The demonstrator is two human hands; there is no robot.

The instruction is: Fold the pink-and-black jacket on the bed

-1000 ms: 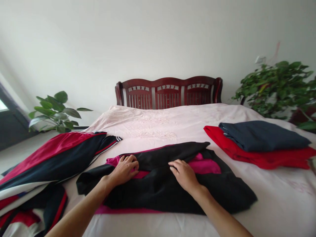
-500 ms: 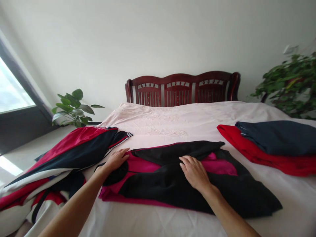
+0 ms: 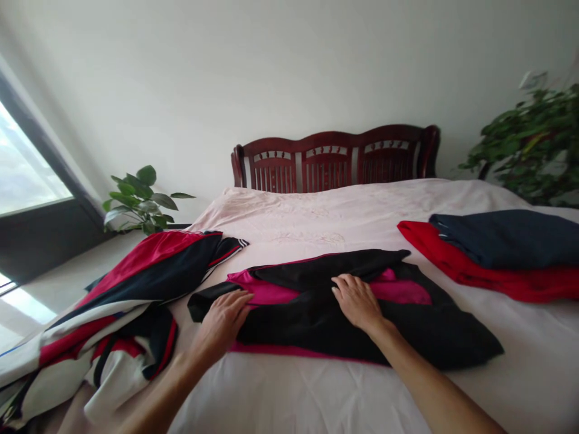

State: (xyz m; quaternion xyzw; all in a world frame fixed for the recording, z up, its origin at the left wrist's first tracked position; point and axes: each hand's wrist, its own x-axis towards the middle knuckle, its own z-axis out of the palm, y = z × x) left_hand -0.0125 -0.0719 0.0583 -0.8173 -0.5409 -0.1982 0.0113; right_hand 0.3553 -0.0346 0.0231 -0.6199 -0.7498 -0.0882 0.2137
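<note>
A black jacket (image 3: 307, 328) with a magenta lining lies spread on the bed, its front panels folded inward over the lining. My left hand (image 3: 226, 316) rests on its left end beside the black collar part, fingers stretched out over the magenta and black cloth. On the middle of the jacket lies my right hand (image 3: 357, 301), palm down, its fingers slightly bent and touching the black panel. Neither hand visibly grips the cloth. The undersides of both hands are hidden.
A red, navy and white garment (image 3: 154, 271) lies crumpled at the left. At the right, folded navy clothing (image 3: 506, 238) sits on folded red clothing (image 3: 488, 280). A pale pink sheet (image 3: 289, 217) covers the bed below a dark wooden headboard (image 3: 325, 160). Potted plants (image 3: 140, 196) flank it.
My left hand has moved right and nearer to me across the jacket's left end, and the black collar part there now lies differently. My right hand stays on the middle. The view has shifted slightly.
</note>
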